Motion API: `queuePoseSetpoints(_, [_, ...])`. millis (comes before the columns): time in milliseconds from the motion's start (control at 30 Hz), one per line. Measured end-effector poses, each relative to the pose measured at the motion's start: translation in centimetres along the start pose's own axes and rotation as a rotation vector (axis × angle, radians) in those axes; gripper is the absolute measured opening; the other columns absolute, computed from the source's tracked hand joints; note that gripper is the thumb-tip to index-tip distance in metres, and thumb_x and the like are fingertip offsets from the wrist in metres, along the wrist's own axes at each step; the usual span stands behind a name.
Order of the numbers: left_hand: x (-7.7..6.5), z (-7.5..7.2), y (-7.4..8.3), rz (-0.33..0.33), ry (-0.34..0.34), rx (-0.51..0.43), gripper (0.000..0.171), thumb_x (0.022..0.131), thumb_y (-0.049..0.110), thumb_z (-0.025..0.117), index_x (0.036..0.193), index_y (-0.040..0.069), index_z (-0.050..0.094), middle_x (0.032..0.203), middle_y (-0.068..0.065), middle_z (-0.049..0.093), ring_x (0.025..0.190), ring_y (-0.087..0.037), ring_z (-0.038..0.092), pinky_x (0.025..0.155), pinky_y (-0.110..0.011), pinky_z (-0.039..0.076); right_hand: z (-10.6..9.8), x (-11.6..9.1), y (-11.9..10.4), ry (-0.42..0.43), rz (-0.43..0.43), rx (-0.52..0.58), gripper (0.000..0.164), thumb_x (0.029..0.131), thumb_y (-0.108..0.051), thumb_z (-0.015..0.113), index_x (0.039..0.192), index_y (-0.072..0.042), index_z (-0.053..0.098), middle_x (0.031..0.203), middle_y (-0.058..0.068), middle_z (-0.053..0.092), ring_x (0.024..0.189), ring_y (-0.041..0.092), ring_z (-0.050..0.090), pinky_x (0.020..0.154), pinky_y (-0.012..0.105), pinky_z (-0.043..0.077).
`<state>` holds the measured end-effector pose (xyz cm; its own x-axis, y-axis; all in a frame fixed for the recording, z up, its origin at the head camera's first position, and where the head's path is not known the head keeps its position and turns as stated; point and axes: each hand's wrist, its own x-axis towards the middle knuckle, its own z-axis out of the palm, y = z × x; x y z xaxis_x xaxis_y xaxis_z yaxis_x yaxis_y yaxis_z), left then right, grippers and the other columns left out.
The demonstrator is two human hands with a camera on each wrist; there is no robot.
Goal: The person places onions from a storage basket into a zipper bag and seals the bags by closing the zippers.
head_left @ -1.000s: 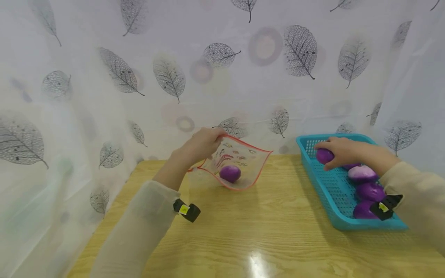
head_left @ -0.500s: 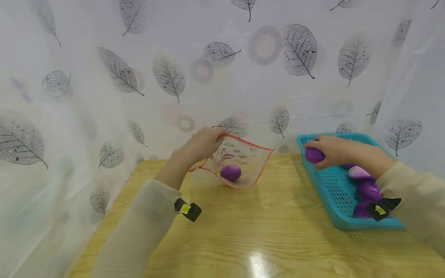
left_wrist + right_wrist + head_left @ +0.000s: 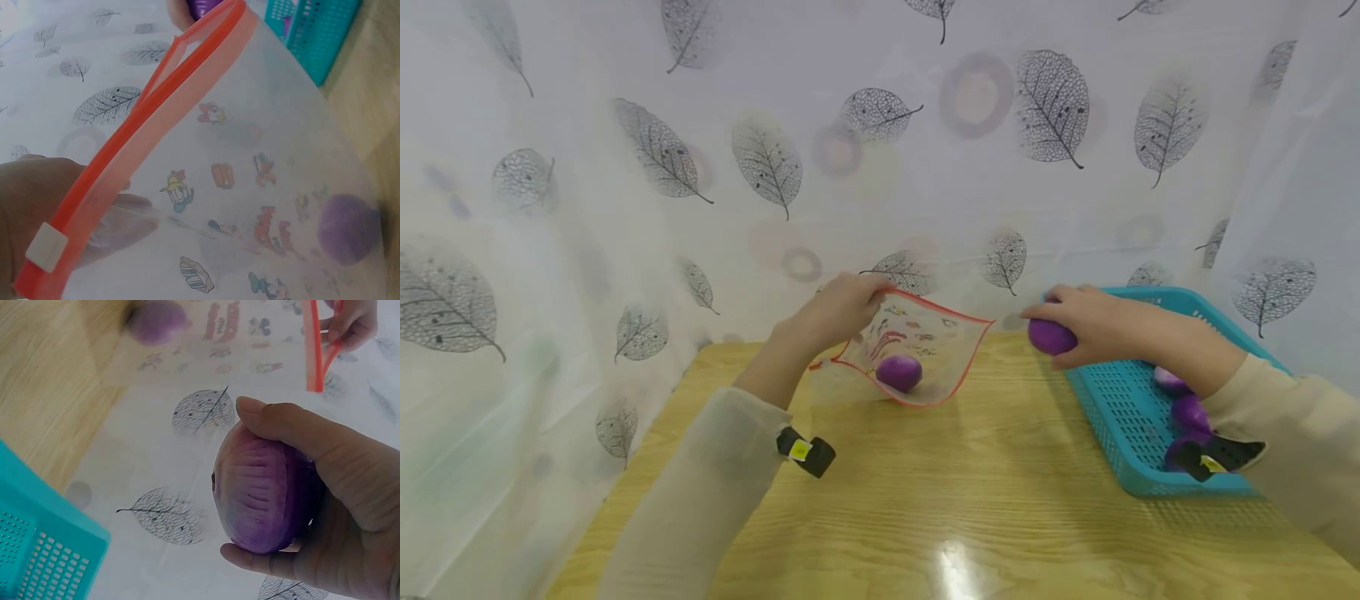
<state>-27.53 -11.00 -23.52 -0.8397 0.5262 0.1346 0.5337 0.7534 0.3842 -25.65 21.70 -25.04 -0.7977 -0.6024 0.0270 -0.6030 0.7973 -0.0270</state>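
My left hand (image 3: 838, 315) grips the upper edge of a clear zip bag (image 3: 951, 350) with a red-orange zip strip and cartoon prints. The bag's mouth gapes toward the right. One purple onion (image 3: 899, 373) lies inside, low in the bag. In the left wrist view a white slider (image 3: 47, 247) sits on the strip near my hand. My right hand (image 3: 1105, 327) holds another purple onion (image 3: 259, 494) between thumb and fingers, just past the left rim of a blue basket (image 3: 1108, 437). That onion has a ribbed, paler side and a small dark spot.
Several purple onions (image 3: 1189, 414) lie along the right side of the perforated basket, partly hidden by my right forearm. A wooden table (image 3: 955, 492) carries everything. Behind it hangs a pale curtain (image 3: 910, 192) printed with leaves.
My right hand has moved left with the onion, from over the basket to beyond its left rim. The left hand and the bag have stayed almost still.
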Motion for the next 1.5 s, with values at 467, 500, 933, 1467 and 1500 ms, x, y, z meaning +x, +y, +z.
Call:
queuePoseSetpoints(467, [-0.2,-0.3,0.1,-0.017,0.004,-0.017,0.033,0.101,0.007,0.04,0.13,0.001,0.053,0.119,-0.016,0.062,0.068,-0.024,0.066,0.074,-0.027,0.057,-2.6,0.3,-3.0,0.077,-0.038,-0.015,0.072,0.076,-0.03,0.079,0.139,-0.015,0.047,0.128,0.022,0.047,0.107,0.042,0.05,0.071,0.045,0.055])
queuePoseSetpoints(500, [-0.2,-0.3,0.1,-0.017,0.004,-0.017,0.033,0.101,0.007,0.04,0.13,0.001,0.053,0.119,-0.017,0.062,0.068,-0.024,0.066,0.074,-0.027,0.057,-2.7,0.4,-3.3,0.095,-0.051,-0.014,0.073,0.077,-0.031,0.079,0.139,-0.014,0.046,0.129,0.024,0.046,0.108,0.043,0.05,0.073,0.047,0.055])
queuePoseSetpoints(933, [-0.2,-0.2,0.0,-0.006,0.016,-0.009,0.033,0.101,0.008,0.04,0.129,0.001,0.054,0.122,-0.017,0.061,0.064,-0.022,0.067,0.07,-0.026,0.057,-2.7,1.4,-7.1,0.328,-0.165,0.111,0.067,0.075,-0.023,0.081,0.129,-0.005,0.046,0.124,0.02,0.043,0.103,0.034,0.056,0.08,0.046,0.056])
queuePoseSetpoints(1467, [0.0,-0.2,-0.1,-0.008,0.03,-0.001,0.032,0.101,0.008,0.04,0.127,0.003,0.056,0.117,-0.014,0.064,0.064,-0.021,0.065,0.07,-0.026,0.056,-1.3,3.1,-9.6,0.476,-0.299,0.118,0.061,0.078,-0.032,0.078,0.13,-0.013,0.052,0.127,0.025,0.042,0.106,0.037,0.054,0.076,0.044,0.057])
queuePoseSetpoints(1500, [0.0,-0.1,-0.1,-0.01,0.029,0.001,0.031,0.101,0.009,0.04,0.127,0.004,0.057,0.117,-0.014,0.064,0.064,-0.022,0.066,0.07,-0.026,0.056,-1.2,3.2,-9.8,0.482,-0.297,0.118,0.061,0.078,-0.033,0.078,0.13,-0.013,0.052,0.126,0.024,0.043,0.106,0.036,0.054,0.075,0.044,0.057])
